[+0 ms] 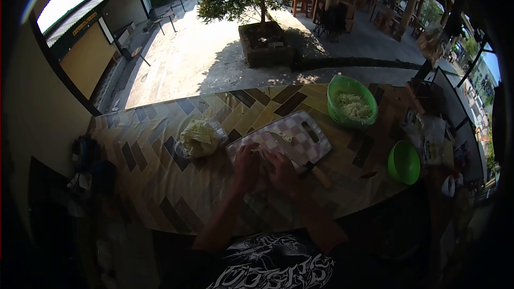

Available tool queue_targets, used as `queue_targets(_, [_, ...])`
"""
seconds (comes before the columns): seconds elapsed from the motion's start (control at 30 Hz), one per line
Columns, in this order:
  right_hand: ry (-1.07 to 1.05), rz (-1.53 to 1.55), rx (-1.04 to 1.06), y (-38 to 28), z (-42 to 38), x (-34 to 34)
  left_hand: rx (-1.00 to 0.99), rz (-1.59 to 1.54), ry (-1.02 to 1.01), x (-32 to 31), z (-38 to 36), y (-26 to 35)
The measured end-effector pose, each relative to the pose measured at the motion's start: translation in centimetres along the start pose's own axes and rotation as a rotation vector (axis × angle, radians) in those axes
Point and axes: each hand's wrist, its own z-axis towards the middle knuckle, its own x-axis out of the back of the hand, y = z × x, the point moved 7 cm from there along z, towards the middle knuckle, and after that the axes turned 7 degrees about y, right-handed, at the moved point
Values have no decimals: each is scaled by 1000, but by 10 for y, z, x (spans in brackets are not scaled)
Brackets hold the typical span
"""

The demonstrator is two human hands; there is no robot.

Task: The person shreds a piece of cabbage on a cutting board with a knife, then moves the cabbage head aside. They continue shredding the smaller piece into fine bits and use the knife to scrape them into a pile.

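My left hand [246, 167] and my right hand [279, 169] are close together over the near left edge of a checked cutting board [310, 149]. Their fingers are curled in around something small and pale, too dark to make out. To the right of my right hand lies a knife with a wooden handle [321, 177], its blade slanting across the board. Pale shreds [285, 137] sit by the blade. Left of the board, a cabbage [199, 137] rests in clear plastic.
A green basket [334, 108] holding pale shreds stands at the table's far right. A green bowl [404, 162] is tipped near the right edge, beside assorted clutter. Dark items [88, 163] sit at the left end. A tree planter [267, 53] stands beyond the patterned table [155, 182].
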Motion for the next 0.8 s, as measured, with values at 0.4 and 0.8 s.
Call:
queue_targets(0.4, [-40, -225, 46, 16, -7, 73, -191, 264, 197, 4, -14, 19])
queue_targets(0.8, [-26, -279, -164, 57, -45, 105, -176, 268, 191, 2, -23, 32])
